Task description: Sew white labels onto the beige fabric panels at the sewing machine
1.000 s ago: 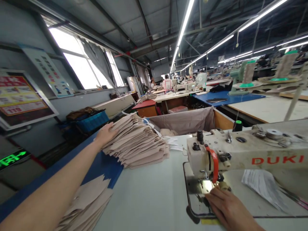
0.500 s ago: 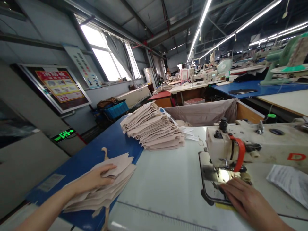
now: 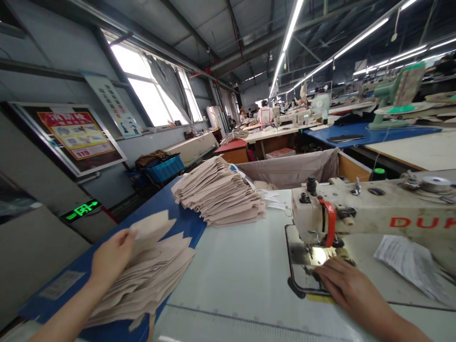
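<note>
My left hand [image 3: 113, 254] is closed in a pinch on the edge of a beige fabric piece [image 3: 155, 225], raised above a fanned stack of similar pieces [image 3: 149, 280]. That stack lies at the left, over the blue table surface. My right hand [image 3: 351, 287] rests on the bed of a sewing machine [image 3: 356, 209], beside the lit needle area. Its fingers are stretched out and lie low near the metal plate [image 3: 299, 270]; whatever may be under the fingertips is hidden.
A larger pile of beige fabric pieces [image 3: 217, 192] sits behind, with white strips [image 3: 272, 197] beside it. A printed ruler [image 3: 228, 318] runs along the front of the pale tabletop. Crumpled printed paper [image 3: 409, 266] lies under the machine arm. Behind is a cloth-lined bin [image 3: 292, 171].
My left hand has moved left and closed on the top fabric piece, lifting it off the stack. My right hand stays beside the needle. The view has shifted slightly.
</note>
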Demonstrator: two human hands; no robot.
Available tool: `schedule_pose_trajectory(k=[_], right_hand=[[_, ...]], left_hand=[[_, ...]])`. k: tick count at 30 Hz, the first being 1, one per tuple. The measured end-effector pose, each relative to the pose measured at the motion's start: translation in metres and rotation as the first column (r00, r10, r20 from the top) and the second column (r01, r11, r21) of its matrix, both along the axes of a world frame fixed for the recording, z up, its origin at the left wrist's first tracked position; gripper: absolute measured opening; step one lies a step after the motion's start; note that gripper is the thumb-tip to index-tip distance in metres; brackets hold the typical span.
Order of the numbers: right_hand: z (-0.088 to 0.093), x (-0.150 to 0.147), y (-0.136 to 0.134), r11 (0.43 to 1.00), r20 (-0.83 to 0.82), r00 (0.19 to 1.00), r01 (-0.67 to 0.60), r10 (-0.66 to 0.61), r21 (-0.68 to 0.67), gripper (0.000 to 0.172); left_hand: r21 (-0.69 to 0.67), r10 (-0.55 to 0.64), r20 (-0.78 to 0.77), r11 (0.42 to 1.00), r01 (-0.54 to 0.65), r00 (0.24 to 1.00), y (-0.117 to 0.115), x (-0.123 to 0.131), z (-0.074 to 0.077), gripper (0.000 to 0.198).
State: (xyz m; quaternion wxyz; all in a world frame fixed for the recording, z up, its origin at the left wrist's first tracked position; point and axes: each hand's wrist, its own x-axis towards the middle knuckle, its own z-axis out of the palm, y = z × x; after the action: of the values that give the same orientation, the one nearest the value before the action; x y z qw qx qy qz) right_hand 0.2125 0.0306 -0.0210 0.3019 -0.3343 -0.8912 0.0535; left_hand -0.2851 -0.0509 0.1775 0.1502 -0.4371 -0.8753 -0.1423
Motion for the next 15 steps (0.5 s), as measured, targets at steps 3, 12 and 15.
schedule_pose_trajectory(k=[3, 12, 15], right_hand=[[0.004, -0.001, -0.001, 1.000, 0.003, 1.000, 0.009, -0.009, -0.025, 0.026], [0.023, -0.007, -0.003, 0.998, 0.116, 0.992, 0.057, -0.056, -0.004, 0.021], [0.034, -0.001, -0.013, 1.000, 0.192, 0.981, 0.025, -0.021, -0.018, 0.018]], left_hand=[[0.042, -0.018, -0.115, 0.999, 0.023, 0.993, -0.003, 0.028, 0.003, 0.053], [-0.277, -0.894, -0.335, 0.396, 0.875, 0.298, -0.001, 0.206, -0.150, 0.046], [-0.286, -0.908, -0.387, 0.280, 0.917, 0.157, 0.006, 0.248, -0.163, 0.049]])
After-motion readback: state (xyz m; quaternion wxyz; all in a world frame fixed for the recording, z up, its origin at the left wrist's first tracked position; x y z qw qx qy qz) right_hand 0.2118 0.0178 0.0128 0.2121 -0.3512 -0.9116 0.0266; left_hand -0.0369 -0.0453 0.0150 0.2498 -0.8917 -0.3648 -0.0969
